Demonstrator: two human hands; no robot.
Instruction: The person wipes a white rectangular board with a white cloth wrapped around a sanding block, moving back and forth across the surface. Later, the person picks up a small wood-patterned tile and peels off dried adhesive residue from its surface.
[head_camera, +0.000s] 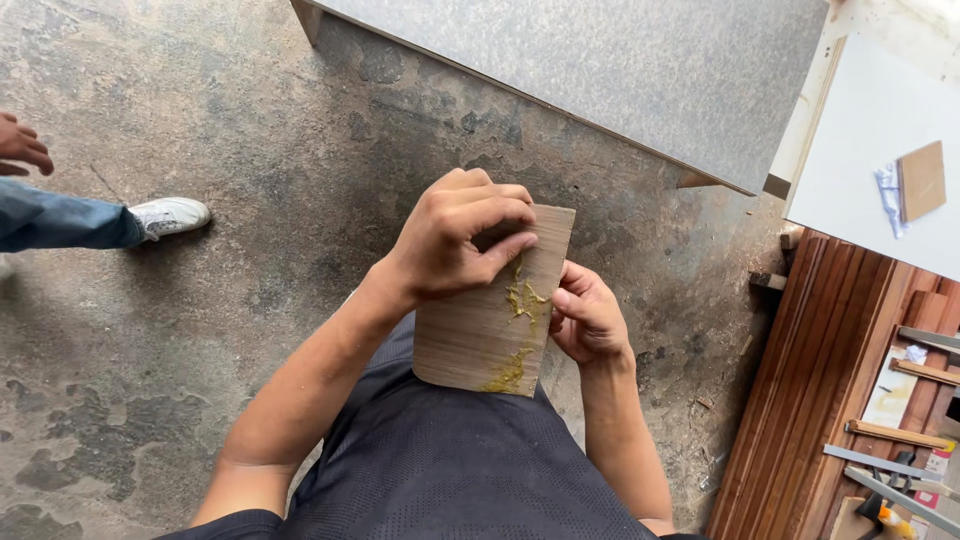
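head cam | looks steeply down from above | close on hands (520, 275) | floor (200, 350) beneath

Bare concrete floor (250, 300) lies open to the left of the hands, broken only by another person's white shoe (170, 214) and jeans leg (60, 220) at the far left edge. Ahead, a grey board (620, 70) blocks the way. To the right, stacked reddish wood strips (820, 370) and a white panel (870, 150) close that side.
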